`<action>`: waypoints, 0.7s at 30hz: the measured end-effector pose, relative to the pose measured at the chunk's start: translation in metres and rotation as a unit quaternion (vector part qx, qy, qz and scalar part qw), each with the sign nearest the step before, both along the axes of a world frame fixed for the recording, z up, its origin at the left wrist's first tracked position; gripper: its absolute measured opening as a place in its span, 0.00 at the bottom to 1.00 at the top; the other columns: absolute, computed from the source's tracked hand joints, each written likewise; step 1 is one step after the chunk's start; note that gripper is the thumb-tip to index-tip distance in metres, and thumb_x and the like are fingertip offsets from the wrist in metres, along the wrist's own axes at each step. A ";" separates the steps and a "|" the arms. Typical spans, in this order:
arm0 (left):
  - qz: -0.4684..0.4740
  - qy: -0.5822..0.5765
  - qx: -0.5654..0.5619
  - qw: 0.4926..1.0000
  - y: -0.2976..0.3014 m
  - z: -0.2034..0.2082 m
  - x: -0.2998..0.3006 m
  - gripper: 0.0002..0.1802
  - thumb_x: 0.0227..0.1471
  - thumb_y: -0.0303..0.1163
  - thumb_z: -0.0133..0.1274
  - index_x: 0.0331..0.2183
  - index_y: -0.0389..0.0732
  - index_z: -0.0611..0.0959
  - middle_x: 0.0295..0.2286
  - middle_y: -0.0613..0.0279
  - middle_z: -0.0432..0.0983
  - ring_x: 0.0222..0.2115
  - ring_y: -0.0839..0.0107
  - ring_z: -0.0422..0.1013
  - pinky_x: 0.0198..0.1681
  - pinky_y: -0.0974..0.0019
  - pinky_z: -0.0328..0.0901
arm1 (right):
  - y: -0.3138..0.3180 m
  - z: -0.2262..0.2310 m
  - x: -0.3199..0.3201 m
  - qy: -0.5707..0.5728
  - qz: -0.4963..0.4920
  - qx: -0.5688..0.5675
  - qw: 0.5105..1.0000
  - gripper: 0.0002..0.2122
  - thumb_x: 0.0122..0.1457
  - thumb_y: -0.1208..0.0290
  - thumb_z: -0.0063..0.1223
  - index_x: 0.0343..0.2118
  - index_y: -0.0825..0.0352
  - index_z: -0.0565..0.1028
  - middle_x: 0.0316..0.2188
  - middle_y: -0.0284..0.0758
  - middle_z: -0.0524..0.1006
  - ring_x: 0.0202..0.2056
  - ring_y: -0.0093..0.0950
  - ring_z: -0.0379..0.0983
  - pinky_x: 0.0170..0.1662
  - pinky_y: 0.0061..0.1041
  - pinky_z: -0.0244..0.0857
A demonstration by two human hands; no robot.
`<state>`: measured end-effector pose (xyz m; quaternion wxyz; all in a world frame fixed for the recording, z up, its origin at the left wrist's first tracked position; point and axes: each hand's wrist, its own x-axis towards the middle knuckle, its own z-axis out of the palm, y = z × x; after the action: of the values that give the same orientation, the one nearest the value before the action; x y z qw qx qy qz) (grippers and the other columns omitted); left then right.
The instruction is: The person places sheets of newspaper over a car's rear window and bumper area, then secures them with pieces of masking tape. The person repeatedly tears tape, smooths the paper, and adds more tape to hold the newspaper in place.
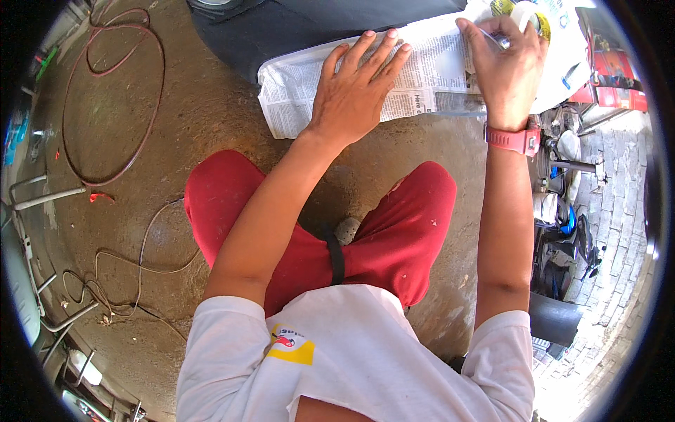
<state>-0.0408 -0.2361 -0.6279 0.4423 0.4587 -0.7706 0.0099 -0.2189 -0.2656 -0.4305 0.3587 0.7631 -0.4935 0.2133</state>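
Observation:
A sheet of newspaper (429, 70) lies along the lower edge of a large dark grey panel (281, 35), which looks like a vehicle body part. My left hand (355, 91) rests flat on the paper with its fingers spread, the fingertips near the seam with the panel. At the upper right, my right hand (512, 67) has its thumb and fingers bent in a grip. A roll of tape (524, 14), pale with yellow, is at its fingers, partly hidden behind them. More white printed paper (569, 53) lies beyond the right hand.
A reddish hose (163, 77) loops over the concrete floor at left, with a thin cable (140, 264) below it. Metal-legged chairs or frames (49, 198) stand at the left edge. Assorted parts (562, 211) and a red object (619, 77) line the right side.

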 end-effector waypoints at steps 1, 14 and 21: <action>-0.002 0.008 0.007 1.000 0.000 0.000 -0.003 0.33 0.71 0.37 0.53 0.74 0.59 0.71 0.74 0.69 0.63 0.71 0.61 0.60 0.73 0.47 0.52 | -0.001 0.003 0.000 -0.003 -0.015 0.008 1.000 0.14 0.60 0.57 0.75 0.38 0.63 0.87 0.34 0.44 0.82 0.39 0.47 0.76 0.50 0.46 0.68; -0.005 -0.062 -0.058 0.996 -0.009 0.034 0.003 0.29 0.73 0.42 0.49 0.71 0.51 0.76 0.71 0.60 0.70 0.65 0.56 0.67 0.67 0.48 0.56 | 0.197 -0.170 0.028 -0.421 0.106 0.238 0.869 0.15 0.61 0.72 0.68 0.52 0.60 0.84 0.43 0.41 0.76 0.42 0.43 0.72 0.46 0.42 0.64; -0.024 -0.127 -0.078 0.989 -0.015 0.071 -0.013 0.31 0.71 0.35 0.52 0.69 0.32 0.74 0.66 0.43 0.73 0.68 0.46 0.66 0.71 0.46 0.57 | 0.172 -0.288 0.044 -0.619 0.018 0.580 0.530 0.23 0.67 0.63 0.65 0.62 0.68 0.75 0.54 0.53 0.78 0.57 0.52 0.78 0.58 0.44 0.72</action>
<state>-0.0539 -0.2515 -0.5572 0.3755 0.3994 -0.8281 0.1171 -0.1753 -0.0934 -0.7182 -0.5617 0.4888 -0.5935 0.3056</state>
